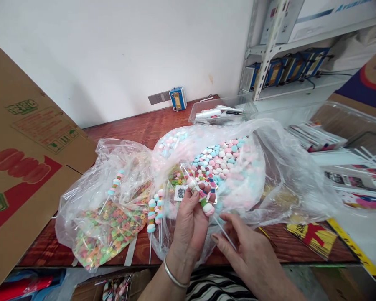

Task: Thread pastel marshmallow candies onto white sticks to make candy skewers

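Note:
My left hand (191, 221) is closed on a small clear printed packaging bag (179, 193) with a white barcode label. A marshmallow skewer (208, 209), with pink and white marshmallows and a green ring, lies at the bag, partly hidden by the fingers; how far inside it sits I cannot tell. My right hand (250, 246) has thumb and fingers about the skewer's white stick (225, 234). Several other marshmallow skewers (151, 215) lie left of my hands. Behind them a large clear bag holds pink, white and blue marshmallows (221, 156).
Left, another clear bag holds colourful cereal rings (113, 230), with a skewer (115, 182) on top. A cardboard box (28, 125) stands far left. A plastic tray (250, 109) with tubes is at the back. Yellow packets (311, 239) and printed bags (357, 179) lie right.

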`<state>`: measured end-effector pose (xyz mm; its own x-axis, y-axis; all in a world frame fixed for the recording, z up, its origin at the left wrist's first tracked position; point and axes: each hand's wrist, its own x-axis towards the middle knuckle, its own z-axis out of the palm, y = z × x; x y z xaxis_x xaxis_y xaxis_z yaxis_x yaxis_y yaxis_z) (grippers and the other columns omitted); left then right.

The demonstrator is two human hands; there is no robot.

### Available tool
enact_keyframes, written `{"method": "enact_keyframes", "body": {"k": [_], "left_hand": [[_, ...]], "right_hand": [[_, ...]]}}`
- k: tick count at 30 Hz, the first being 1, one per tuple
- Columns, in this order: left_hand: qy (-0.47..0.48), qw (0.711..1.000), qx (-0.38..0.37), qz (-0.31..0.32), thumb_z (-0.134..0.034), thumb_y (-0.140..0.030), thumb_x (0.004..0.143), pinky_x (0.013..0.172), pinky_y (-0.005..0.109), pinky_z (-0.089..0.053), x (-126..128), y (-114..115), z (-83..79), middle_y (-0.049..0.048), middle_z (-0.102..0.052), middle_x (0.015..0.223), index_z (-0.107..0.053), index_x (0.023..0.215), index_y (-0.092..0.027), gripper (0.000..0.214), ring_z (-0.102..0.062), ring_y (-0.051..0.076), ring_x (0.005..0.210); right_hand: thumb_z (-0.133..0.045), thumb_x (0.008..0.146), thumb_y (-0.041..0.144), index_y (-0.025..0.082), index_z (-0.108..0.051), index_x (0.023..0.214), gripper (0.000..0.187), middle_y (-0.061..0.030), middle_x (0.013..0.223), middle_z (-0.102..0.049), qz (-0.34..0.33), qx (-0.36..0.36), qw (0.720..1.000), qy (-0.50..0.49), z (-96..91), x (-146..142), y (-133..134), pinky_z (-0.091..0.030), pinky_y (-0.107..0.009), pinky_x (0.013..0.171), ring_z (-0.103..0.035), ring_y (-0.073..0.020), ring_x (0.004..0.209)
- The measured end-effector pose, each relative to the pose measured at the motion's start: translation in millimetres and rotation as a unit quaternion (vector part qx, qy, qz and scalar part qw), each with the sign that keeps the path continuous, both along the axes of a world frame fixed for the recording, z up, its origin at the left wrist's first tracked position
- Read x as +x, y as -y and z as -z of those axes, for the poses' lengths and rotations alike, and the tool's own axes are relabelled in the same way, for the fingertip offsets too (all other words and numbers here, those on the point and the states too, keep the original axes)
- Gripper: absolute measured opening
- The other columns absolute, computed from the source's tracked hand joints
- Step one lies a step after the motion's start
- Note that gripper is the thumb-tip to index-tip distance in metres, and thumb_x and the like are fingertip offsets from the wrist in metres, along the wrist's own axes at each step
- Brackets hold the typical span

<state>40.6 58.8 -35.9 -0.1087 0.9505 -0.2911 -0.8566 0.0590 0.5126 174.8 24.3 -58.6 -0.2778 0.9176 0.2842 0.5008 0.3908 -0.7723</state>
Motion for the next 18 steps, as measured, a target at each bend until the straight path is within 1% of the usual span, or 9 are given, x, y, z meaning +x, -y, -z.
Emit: {"method": "enact_keyframes", "body": {"k": [3, 5, 6, 8, 10, 12, 13, 15, 18], "left_hand": [[-0.003, 1.0, 0.013, -0.003, -0.071, -0.013, 0.079, 0.092, 0.034, -0.051, -3.5, -0.7, -3.0, 0.003, -0.068, 0.099, -0.066, 0.101, -0.019, 0.024, -0.064, 0.017, 0.1], [0.012, 1.0, 0.018, 0.008, -0.072, -0.021, 0.08, 0.093, 0.038, -0.051, -8.7, -3.2, -3.8, 0.0032, -0.067, 0.095, -0.066, 0.105, -0.019, 0.026, -0.065, 0.019, 0.099], [0.025, 0.999, 0.024, 0.009, -0.073, -0.025, 0.08, 0.094, 0.039, -0.051, -12.1, -5.3, -3.5, 0.0022, -0.067, 0.091, -0.066, 0.107, -0.019, 0.028, -0.065, 0.018, 0.095], [0.059, 0.998, 0.038, 0.008, -0.074, -0.031, 0.079, 0.094, 0.039, -0.051, -18.9, -10.5, -1.9, -0.0011, -0.064, 0.082, -0.066, 0.108, -0.02, 0.032, -0.065, 0.014, 0.082], [0.091, 0.994, 0.052, 0.011, -0.077, -0.035, 0.076, 0.089, 0.033, -0.053, -24.2, -15.6, -0.3, -0.0036, -0.059, 0.075, -0.067, 0.104, -0.02, 0.033, -0.061, 0.01, 0.071], [0.114, 0.991, 0.063, 0.013, -0.078, -0.039, 0.074, 0.077, 0.025, -0.053, -26.0, -19.2, -0.5, -0.0047, -0.056, 0.071, -0.067, 0.1, -0.021, 0.034, -0.056, 0.007, 0.063], [0.118, 0.991, 0.068, 0.01, -0.078, -0.038, 0.074, 0.071, 0.022, -0.052, -25.5, -20.4, -1.6, -0.0054, -0.053, 0.069, -0.067, 0.099, -0.021, 0.032, -0.053, 0.006, 0.059], [0.115, 0.991, 0.071, 0.004, -0.078, -0.033, 0.076, 0.06, 0.017, -0.047, -21.9, -21.8, -5.7, -0.0076, -0.046, 0.064, -0.065, 0.095, -0.02, 0.026, -0.045, 0.003, 0.051], [0.082, 0.995, 0.05, -0.01, -0.077, -0.028, 0.077, 0.05, 0.015, -0.041, -12.3, -22.4, -12.8, -0.01, -0.036, 0.058, -0.061, 0.084, -0.017, 0.021, -0.035, 0.001, 0.043]], "right_hand": [[-0.045, 0.098, 0.037, 0.021, -0.06, 0.092, 0.022, 0.0014, 0.069, -0.06, -0.056, -0.139, 0.983, -0.105, 10.9, -0.4, 6.8, -0.043, -0.024, 0.054, -0.058, -0.015, 0.061], [-0.046, 0.098, 0.044, 0.021, -0.059, 0.087, 0.029, 0.0052, 0.059, -0.045, -0.085, -0.258, 0.938, -0.214, 13.0, -0.5, 7.9, -0.035, -0.021, 0.046, -0.045, -0.011, 0.051], [-0.047, 0.097, 0.046, 0.021, -0.059, 0.089, 0.029, 0.0076, 0.055, -0.037, -0.097, -0.321, 0.901, -0.274, 12.6, -0.5, 8.2, -0.031, -0.019, 0.044, -0.036, -0.0089, 0.047], [-0.049, 0.097, 0.047, 0.02, -0.06, 0.092, 0.029, 0.0112, 0.053, -0.024, -0.123, -0.428, 0.806, -0.389, 9.9, -1.1, 9.5, -0.027, -0.017, 0.041, -0.02, -0.006, 0.042], [-0.049, 0.098, 0.044, 0.019, -0.061, 0.092, 0.029, 0.013, 0.05, -0.02, -0.153, -0.49, 0.717, -0.472, 6.5, -3.0, 11.9, -0.029, -0.016, 0.04, -0.012, -0.0042, 0.039], [-0.049, 0.098, 0.043, 0.018, -0.063, 0.09, 0.029, 0.0143, 0.046, -0.018, -0.178, -0.516, 0.661, -0.515, 3.9, -6.1, 14.8, -0.029, -0.016, 0.037, -0.009, -0.0028, 0.035], [-0.05, 0.098, 0.042, 0.018, -0.063, 0.09, 0.029, 0.0148, 0.044, -0.018, -0.18, -0.519, 0.65, -0.526, 3.2, -8.1, 16.1, -0.029, -0.016, 0.036, -0.008, -0.0025, 0.033], [-0.052, 0.097, 0.043, 0.018, -0.063, 0.088, 0.029, 0.015, 0.043, -0.019, -0.156, -0.509, 0.659, -0.531, 3.5, -12.5, 18.2, -0.029, -0.016, 0.036, -0.009, -0.0025, 0.033], [-0.054, 0.094, 0.048, 0.019, -0.058, 0.087, 0.031, 0.0143, 0.044, -0.023, -0.091, -0.456, 0.735, -0.494, 7.7, -18.9, 19.2, -0.029, -0.016, 0.037, -0.015, -0.004, 0.036]]}}
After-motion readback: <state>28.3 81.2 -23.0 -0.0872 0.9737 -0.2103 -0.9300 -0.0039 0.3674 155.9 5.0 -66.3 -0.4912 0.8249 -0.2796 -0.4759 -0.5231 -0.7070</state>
